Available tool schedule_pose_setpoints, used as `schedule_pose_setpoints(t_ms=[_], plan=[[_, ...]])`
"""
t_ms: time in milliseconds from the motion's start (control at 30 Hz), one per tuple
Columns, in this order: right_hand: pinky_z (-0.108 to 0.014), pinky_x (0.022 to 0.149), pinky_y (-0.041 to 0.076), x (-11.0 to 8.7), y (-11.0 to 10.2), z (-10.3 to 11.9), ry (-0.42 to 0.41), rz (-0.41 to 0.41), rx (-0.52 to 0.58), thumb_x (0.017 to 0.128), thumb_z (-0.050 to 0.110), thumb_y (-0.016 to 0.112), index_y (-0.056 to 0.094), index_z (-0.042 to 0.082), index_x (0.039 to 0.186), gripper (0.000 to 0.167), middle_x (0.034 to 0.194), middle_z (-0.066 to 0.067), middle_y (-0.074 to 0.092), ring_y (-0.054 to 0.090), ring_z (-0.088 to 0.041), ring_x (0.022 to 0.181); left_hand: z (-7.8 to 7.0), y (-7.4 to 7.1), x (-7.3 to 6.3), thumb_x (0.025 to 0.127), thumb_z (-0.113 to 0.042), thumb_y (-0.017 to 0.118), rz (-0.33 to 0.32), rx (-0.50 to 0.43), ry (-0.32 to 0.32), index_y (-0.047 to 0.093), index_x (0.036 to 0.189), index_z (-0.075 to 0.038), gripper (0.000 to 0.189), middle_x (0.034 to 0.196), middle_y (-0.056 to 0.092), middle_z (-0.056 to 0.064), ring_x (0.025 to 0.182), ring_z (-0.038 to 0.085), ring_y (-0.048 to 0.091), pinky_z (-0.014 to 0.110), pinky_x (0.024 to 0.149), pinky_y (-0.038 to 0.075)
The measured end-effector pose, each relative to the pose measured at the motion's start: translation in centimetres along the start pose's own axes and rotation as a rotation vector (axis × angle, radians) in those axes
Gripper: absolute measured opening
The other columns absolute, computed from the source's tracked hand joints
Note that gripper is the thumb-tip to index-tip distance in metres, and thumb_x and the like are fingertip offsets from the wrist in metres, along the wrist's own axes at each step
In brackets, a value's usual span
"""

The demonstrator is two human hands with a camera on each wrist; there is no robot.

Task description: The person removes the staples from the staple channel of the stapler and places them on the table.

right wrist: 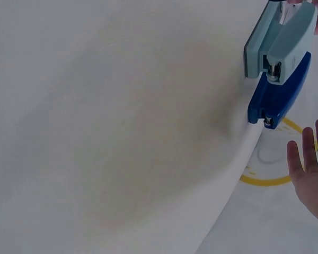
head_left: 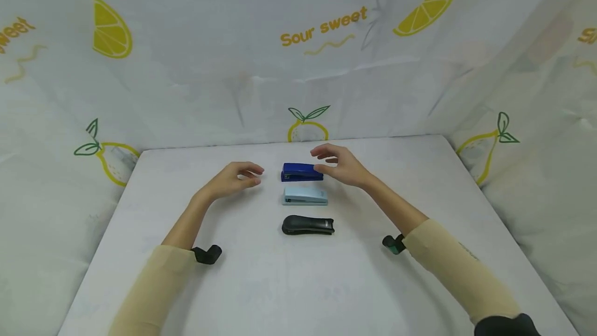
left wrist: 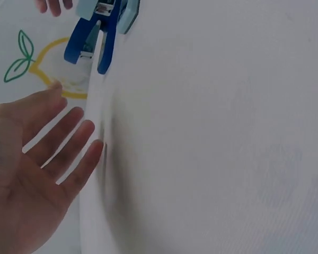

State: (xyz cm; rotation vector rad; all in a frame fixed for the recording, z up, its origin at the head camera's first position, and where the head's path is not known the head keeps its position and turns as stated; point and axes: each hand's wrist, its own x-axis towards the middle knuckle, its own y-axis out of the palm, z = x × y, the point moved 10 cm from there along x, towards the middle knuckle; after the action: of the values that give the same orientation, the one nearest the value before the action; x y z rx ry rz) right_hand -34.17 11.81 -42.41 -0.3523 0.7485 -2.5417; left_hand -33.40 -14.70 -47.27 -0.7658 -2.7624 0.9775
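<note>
Flanking a blue stapler [head_left: 298,171], left hand [head_left: 231,179] released, right hand [head_left: 344,167] released; pale-blue stapler [head_left: 304,196] just beside

"What sort of place is this?"
"A screened-off booth; white sheeting [head_left: 196,82] with lemon slices [head_left: 112,32] and "Sour sweet" lettering [head_left: 343,20] spans the frame's top and sides; a white table [head_left: 280,284] fills the lower centre."
"Home or lab?"
"I can't tell."

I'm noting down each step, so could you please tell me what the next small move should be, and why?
Probably easing the right hand onto the blue stapler: its thumb overlaps the stapler's right end in the head view, while the left hand is farther off; both look empty.
</note>
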Motion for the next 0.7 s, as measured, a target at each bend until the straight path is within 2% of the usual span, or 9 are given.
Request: schedule_pose_setpoints(t_ms=[367, 500, 600, 700], plan=[[-0.059, 0.121, 0.048, 1.6, 2.3, 0.0, 0.004, 0.053, 0.008, 0.102, 0.009, 0.073, 0.062, -0.007, 0.142, 0.044, 0.144, -0.030, 0.065, 0.061, -0.047, 0.138, -0.5, 2.1, 2.6, 0.102, -0.017, 0.077, -0.035, -0.039, 0.031, 0.075, 0.132, -0.002, 0.034, 0.133, 0.077, 0.017, 0.117, 0.032, 0.073, 0.051, 0.108, 0.058], [-0.059, 0.122, 0.047, 2.2, 3.1, 0.0, 0.007, 0.070, 0.024, 0.103, 0.009, 0.073, 0.062, -0.007, 0.142, 0.044, 0.145, -0.029, 0.066, 0.062, -0.046, 0.139, -0.4, 2.8, 3.7, 0.101, -0.017, 0.078, -0.054, -0.035, 0.041, 0.077, 0.129, -0.003, 0.032, 0.127, 0.079, 0.016, 0.109, 0.026, 0.073, 0.040, 0.101, 0.059], [-0.059, 0.122, 0.047, 2.7, 3.7, 0.0, 0.002, 0.079, 0.025, 0.102, 0.008, 0.073, 0.063, -0.007, 0.141, 0.044, 0.144, -0.029, 0.066, 0.063, -0.044, 0.138, -0.2, 3.1, 4.4, 0.099, -0.016, 0.080, -0.082, -0.035, 0.046, 0.078, 0.127, -0.003, 0.030, 0.120, 0.080, 0.016, 0.101, 0.020, 0.070, 0.028, 0.092, 0.055], [-0.058, 0.121, 0.047, 3.2, 4.3, 0.0, -0.008, 0.087, 0.011, 0.103, 0.009, 0.073, 0.063, -0.007, 0.141, 0.043, 0.144, -0.027, 0.067, 0.064, -0.043, 0.137, 0.1, 3.4, 4.8, 0.098, -0.015, 0.081, -0.106, -0.039, 0.037, 0.079, 0.125, -0.002, 0.030, 0.117, 0.080, 0.015, 0.096, 0.017, 0.066, 0.023, 0.086, 0.051]])
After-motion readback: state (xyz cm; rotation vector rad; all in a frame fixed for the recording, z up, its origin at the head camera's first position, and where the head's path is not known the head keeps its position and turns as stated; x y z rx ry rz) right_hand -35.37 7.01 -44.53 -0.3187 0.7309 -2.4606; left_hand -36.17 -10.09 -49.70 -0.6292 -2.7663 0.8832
